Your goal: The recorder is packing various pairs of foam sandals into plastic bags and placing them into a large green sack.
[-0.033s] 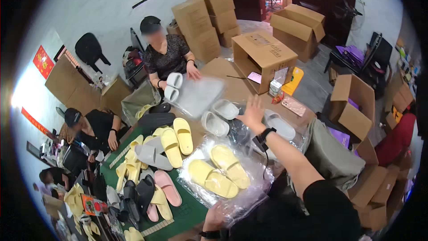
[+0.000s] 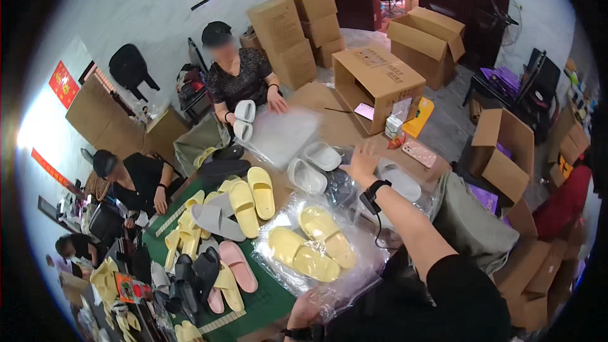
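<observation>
A pair of yellow slippers [image 2: 304,256] lies in a clear plastic bag [image 2: 364,259] in front of me. My left hand [image 2: 307,307] is closed at the bag's near edge, its fingertips partly covered by the film. Over the far side of the table, my right hand [image 2: 363,163] is open with fingers apart, holding nothing. It hovers between the pale grey bagged slippers [image 2: 308,176] and another grey slipper [image 2: 402,180]. I cannot tell whether it touches the film below.
Loose yellow, grey, black and pink slippers [image 2: 238,267] pile up on the green mat [image 2: 256,307] at left. Across the table, a co-worker [image 2: 237,76] handles white slippers and clear bags [image 2: 285,133]. An open carton [image 2: 380,76] and a phone [image 2: 418,153] stand farther right.
My right hand has dipped slightly, and its fingers are a little less spread. The left hand and the bagged yellow slippers stay nearly in place.
</observation>
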Demonstrator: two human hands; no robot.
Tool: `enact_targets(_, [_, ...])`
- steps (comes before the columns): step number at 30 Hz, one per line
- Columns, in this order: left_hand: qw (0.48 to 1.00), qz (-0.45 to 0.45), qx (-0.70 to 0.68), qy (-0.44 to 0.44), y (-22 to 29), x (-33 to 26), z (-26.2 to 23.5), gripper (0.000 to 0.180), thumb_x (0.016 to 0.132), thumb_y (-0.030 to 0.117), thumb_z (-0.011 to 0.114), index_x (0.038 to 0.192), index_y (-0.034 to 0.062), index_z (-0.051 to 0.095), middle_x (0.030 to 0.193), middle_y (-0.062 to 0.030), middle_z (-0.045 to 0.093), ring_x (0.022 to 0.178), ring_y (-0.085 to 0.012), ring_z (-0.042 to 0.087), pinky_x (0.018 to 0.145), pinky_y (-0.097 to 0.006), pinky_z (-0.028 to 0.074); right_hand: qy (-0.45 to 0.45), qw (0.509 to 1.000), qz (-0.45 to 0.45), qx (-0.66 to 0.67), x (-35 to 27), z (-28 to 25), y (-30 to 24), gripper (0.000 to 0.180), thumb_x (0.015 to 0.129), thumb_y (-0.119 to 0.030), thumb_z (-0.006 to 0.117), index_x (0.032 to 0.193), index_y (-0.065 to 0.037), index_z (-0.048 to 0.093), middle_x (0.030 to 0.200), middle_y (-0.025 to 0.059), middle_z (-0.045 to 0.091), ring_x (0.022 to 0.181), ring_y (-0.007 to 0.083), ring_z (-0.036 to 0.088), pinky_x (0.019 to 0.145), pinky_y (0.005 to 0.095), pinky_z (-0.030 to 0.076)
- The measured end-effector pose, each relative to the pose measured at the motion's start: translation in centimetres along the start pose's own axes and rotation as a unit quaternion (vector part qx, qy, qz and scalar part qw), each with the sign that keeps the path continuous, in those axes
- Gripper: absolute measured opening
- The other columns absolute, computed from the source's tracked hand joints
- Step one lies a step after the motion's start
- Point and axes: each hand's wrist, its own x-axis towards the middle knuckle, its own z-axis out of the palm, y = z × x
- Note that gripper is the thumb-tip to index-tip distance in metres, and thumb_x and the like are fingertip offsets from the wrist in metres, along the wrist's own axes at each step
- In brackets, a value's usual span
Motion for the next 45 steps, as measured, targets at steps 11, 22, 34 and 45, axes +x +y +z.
enact_targets(11, [0.993,0.112,-0.027,0.027,1.4,-1.7,1.8,0.039,0.078,-0.007,0.051,0.116,-0.0012,0.042,0.108,-0.0150,0.054,0.102,-0.0247,0.055,0.083,-0.028,0.046,-0.374,0.909,0.085,0.162,0.4,-0.5,8.7,0.023,0.070,-0.026,0.058,0.081,-0.006,0.062,0.085,0.0177,0.063,0.087,0.0371,0.058,0.074,0.0448,0.044])
enact_targets(22, [0.941,0.333,0.043,0.032,8.5,-8.1,7.7,0.034,0.086,0.004,0.048,0.119,-0.0023,0.042,0.113,-0.0142,0.055,0.097,-0.0189,0.056,0.079,-0.029,0.048,-0.184,0.939,-0.029,0.288,1.6,-1.5,3.0,0.012,0.067,-0.008,0.057,0.071,0.000,0.048,0.061,0.0163,0.049,0.060,0.0303,0.051,0.056,0.0372,0.040])
enact_targets(34, [0.929,0.340,0.132,-0.055,13.6,-6.7,12.2,0.021,0.089,0.006,0.047,0.109,0.0023,0.044,0.104,-0.0100,0.057,0.090,-0.0171,0.058,0.078,-0.031,0.048,-0.292,0.733,-0.381,0.482,-2.1,-19.7,-14.9,0.011,0.070,-0.005,0.056,0.079,-0.005,0.051,0.073,0.0067,0.053,0.065,0.0245,0.053,0.100,0.0469,0.031])
enact_targets(45, [0.907,0.342,0.203,-0.137,10.9,-8.0,18.2,0.030,0.082,-0.006,0.044,0.111,-0.0013,0.045,0.100,-0.0087,0.057,0.090,-0.0159,0.058,0.081,-0.028,0.047,-0.301,0.779,-0.395,0.382,-6.3,-26.4,-13.5,0.021,0.077,-0.009,0.055,0.097,-0.002,0.053,0.089,0.0112,0.055,0.096,0.0267,0.050,0.097,0.0434,0.031])
